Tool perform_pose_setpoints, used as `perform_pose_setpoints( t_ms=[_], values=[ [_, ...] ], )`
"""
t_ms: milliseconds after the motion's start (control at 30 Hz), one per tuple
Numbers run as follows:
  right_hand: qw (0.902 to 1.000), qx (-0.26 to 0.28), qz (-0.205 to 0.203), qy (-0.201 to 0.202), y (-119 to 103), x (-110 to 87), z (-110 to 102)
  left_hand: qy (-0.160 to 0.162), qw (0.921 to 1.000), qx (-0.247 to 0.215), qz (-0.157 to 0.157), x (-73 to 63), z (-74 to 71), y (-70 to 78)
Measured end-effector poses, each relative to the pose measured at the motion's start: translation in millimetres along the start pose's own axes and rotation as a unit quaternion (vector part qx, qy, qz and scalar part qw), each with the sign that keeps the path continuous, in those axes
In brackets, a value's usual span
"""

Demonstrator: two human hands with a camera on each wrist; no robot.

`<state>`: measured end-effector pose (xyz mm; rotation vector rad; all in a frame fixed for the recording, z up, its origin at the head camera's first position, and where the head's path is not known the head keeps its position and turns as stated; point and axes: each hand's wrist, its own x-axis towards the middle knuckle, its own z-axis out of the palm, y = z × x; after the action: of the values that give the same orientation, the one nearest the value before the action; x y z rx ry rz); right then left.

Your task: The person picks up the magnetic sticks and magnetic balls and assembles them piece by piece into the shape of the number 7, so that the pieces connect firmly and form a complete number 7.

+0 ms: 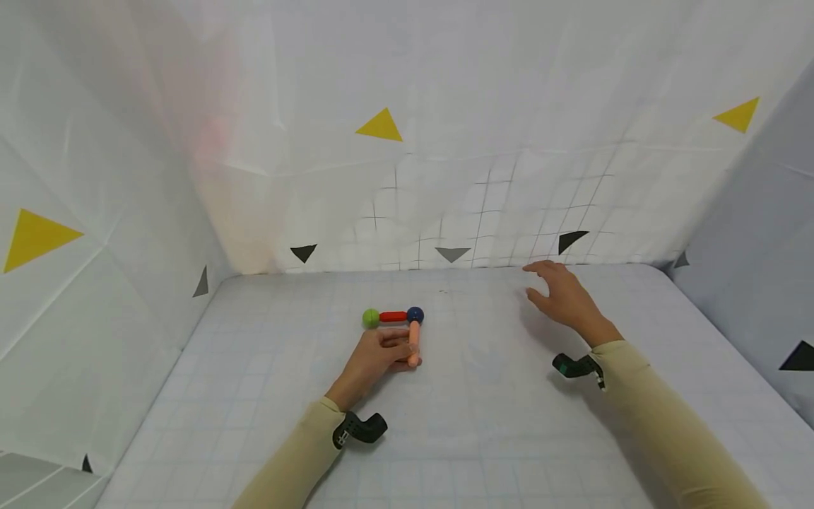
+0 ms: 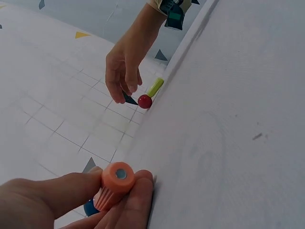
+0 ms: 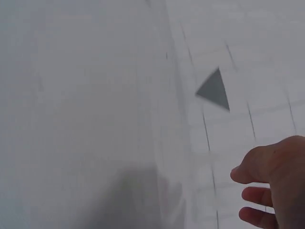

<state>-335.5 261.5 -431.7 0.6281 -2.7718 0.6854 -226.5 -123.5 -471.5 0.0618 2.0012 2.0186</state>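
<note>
My left hand (image 1: 375, 357) pinches an orange magnetic rod (image 1: 414, 338) between thumb and fingers. The rod's far end meets a dark blue ball (image 1: 415, 315). From that ball a red rod (image 1: 393, 317) runs left to a lime green ball (image 1: 371, 318), so the pieces form a corner. In the left wrist view a round metal disc shows in the orange rod's near end. My right hand (image 1: 562, 297) hovers at the back right, fingers loosely bent, holding nothing. Near its fingertips in the left wrist view are a red ball (image 2: 145, 101) and a lime green rod (image 2: 156, 87), hidden in the head view.
A white table (image 1: 483, 424) with faint grid lines lies under both hands. White sheeting (image 1: 483, 85) rises along the back and sides, marked with yellow, black and grey triangles. Each wrist carries a dark camera mount.
</note>
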Motion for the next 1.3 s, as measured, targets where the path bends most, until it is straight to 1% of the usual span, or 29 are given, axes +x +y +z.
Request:
perform_pose_setpoints(
  t_ms=[167, 333, 567, 767, 933, 1067, 1200, 1300],
  values=[
    [0.9996, -0.021, 0.01, -0.016, 23, 0.5, -8, 0.01, 0.9999, 0.013, 0.0, -0.7, -0.1, 0.4],
    [0.9989, -0.033, 0.027, -0.017, 41, -1.4, -12, 0.009, 0.9999, 0.012, 0.001, -0.4, 0.7, -0.4],
    [0.9953, -0.025, 0.09, -0.026, 52, -1.9, -19, 0.008, 0.9999, 0.011, 0.001, -2.7, 1.7, 1.3],
    [0.9924, -0.017, 0.116, -0.037, 61, -1.4, -20, 0.014, 0.9996, 0.026, 0.004, -2.2, 1.0, 1.2],
    [0.9907, -0.008, 0.124, -0.056, 71, -3.5, -20, 0.012, 0.9996, 0.024, 0.002, -1.7, 1.8, 1.3],
    [0.9904, -0.004, 0.121, -0.067, 75, -4.4, -20, 0.013, 0.9994, 0.031, 0.002, -2.4, 1.9, 1.4],
    [0.99, -0.003, 0.121, -0.072, 77, -3.9, -19, 0.016, 0.999, 0.042, 0.002, -2.1, 1.5, 1.5],
    [0.9895, 0.001, 0.126, -0.072, 78, -2.3, -18, 0.014, 0.9993, 0.036, 0.003, -2.2, 1.1, 2.2]
  ],
)
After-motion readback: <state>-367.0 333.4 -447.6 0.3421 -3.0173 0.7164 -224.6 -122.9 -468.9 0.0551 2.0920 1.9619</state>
